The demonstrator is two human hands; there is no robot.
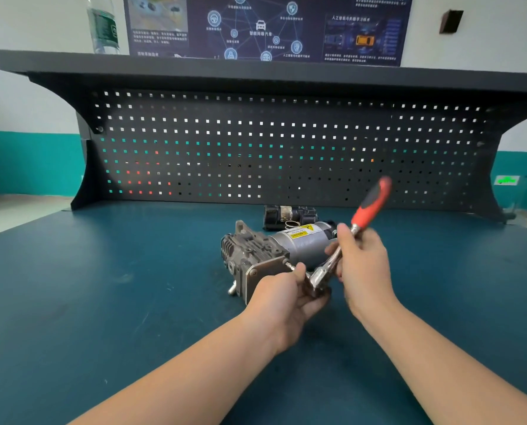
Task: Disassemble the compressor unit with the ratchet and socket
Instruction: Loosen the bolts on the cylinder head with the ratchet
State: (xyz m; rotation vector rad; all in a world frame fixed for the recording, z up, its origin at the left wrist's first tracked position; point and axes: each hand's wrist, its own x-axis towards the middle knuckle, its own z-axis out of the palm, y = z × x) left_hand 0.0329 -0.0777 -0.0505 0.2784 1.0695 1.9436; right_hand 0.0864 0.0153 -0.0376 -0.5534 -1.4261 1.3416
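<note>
The compressor unit (274, 250) lies on its side on the blue bench top (102, 286): a grey finned head at the left, a silver motor can with a yellow warning label at the right. The ratchet (363, 216) has a red-and-black handle that points up and to the right; its steel head (317, 276) sits at the compressor's near corner. My left hand (286, 299) pinches the socket end at the ratchet head, next to a bolt that sticks out of the square end plate. My right hand (363, 265) grips the steel shank just below the red handle.
A small black motor-like part (290, 214) and a wire ring (292, 223) lie behind the compressor. A dark pegboard back panel (286, 148) rises at the bench's rear, with a shelf above that carries a plastic bottle (102, 26).
</note>
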